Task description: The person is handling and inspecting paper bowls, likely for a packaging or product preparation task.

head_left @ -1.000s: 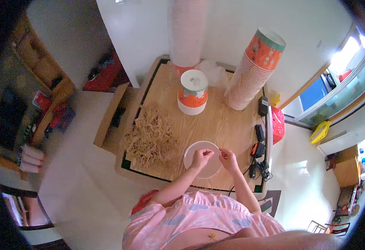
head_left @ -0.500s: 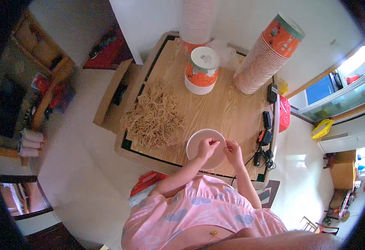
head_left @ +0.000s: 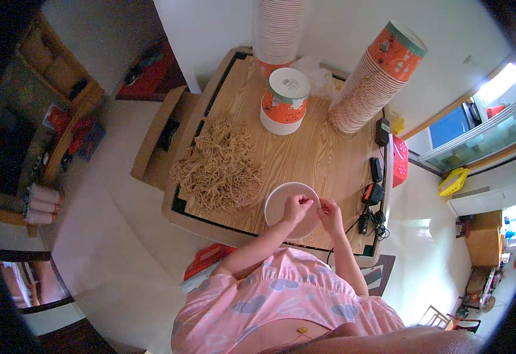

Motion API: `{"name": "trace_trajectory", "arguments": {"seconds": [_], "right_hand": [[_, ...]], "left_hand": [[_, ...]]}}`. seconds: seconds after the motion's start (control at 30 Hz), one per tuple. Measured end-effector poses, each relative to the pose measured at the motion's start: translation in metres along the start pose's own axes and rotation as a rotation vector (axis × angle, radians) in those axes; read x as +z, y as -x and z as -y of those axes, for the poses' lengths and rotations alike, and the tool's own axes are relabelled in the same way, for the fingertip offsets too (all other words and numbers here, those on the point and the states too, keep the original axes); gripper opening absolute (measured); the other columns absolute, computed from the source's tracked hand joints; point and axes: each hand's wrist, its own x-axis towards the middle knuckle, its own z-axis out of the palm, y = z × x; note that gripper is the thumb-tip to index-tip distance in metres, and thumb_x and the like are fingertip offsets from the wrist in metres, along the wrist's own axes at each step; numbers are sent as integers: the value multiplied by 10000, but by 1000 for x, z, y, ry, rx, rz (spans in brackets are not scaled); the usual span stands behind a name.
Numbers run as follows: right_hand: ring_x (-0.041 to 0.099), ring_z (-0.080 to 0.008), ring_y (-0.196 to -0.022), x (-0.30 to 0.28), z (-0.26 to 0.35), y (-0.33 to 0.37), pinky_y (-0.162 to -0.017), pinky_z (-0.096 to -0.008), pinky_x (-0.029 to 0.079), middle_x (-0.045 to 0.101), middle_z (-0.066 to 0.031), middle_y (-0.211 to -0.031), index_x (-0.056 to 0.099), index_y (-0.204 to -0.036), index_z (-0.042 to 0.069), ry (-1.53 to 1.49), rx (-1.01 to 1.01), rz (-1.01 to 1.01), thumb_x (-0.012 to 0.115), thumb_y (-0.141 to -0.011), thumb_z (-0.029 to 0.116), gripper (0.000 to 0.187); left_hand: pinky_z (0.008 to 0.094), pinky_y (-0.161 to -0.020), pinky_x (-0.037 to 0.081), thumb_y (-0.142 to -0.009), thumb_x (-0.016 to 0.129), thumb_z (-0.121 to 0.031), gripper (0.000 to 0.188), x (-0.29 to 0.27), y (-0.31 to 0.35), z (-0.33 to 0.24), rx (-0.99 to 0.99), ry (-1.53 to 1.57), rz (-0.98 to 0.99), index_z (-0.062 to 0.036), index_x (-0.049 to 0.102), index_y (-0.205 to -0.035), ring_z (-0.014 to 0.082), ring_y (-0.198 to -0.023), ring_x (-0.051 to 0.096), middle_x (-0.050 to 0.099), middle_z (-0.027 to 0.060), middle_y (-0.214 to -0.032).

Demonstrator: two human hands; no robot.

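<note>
A white paper bucket (head_left: 277, 206) stands mouth up near the front edge of the table, right in front of me. My left hand (head_left: 297, 209) is over its opening with thumb and fingers pinched together; anything between them is too small to make out. On the bucket's right rim, my right hand (head_left: 330, 215) has its fingers closed at the edge. To the left lies a loose heap of tan twisted paper cords (head_left: 219, 165). Beyond the bucket, a short stack of upside-down orange and white paper buckets (head_left: 284, 106) rests on the wood-patterned tabletop (head_left: 323, 150).
Two tall stacks of paper buckets, one upright (head_left: 278, 29) and one leaning (head_left: 370, 82), stand at the back. Black power adapters (head_left: 376, 192) with cables line the right edge. An open cardboard box (head_left: 158, 138) sits left of the table, a red basket (head_left: 399, 160) right.
Both hands stay almost in place at the bucket, with only slight finger movement. The view has shifted very slightly; nothing else has visibly moved.
</note>
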Motion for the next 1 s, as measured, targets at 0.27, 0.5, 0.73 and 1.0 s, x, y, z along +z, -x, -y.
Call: {"name": "trace_trajectory", "arguments": {"seconds": [0.27,0.5,0.73,1.0], "right_hand": [[516,-101,-735,0,-5,-1,-666,-216,428,519,-26,-841,573,-1000,12,20,-9,-9,545,-722,-23,282],[509,-85,-736,-12,46,10,-644,-218,425,546,-23,-838,580,-974,38,9,-168,-58,627,-709,-1,272],[533,-110,-686,-10,61,10,-623,-229,437,588,-39,-760,603,-854,24,37,-266,52,627,-694,-32,172],[554,-187,-650,-19,67,11,-601,-263,440,581,-109,-733,585,-799,-4,186,-393,31,592,-725,-11,74]], "left_hand": [[319,-589,469,-686,640,-206,200,2,-3,6,-3,-2,-49,-13,631,-735,208,-639,610,628,119,-691],[245,-524,426,-723,622,-147,132,-15,7,-11,-7,168,114,-17,637,-740,98,-566,544,612,37,-648],[193,-395,279,-766,584,-176,126,-44,19,-56,-198,332,362,-66,631,-801,35,-440,393,473,-54,-537],[208,-463,340,-758,612,-188,152,-55,20,-74,-181,197,362,-39,640,-769,44,-518,453,537,-32,-596]]}}
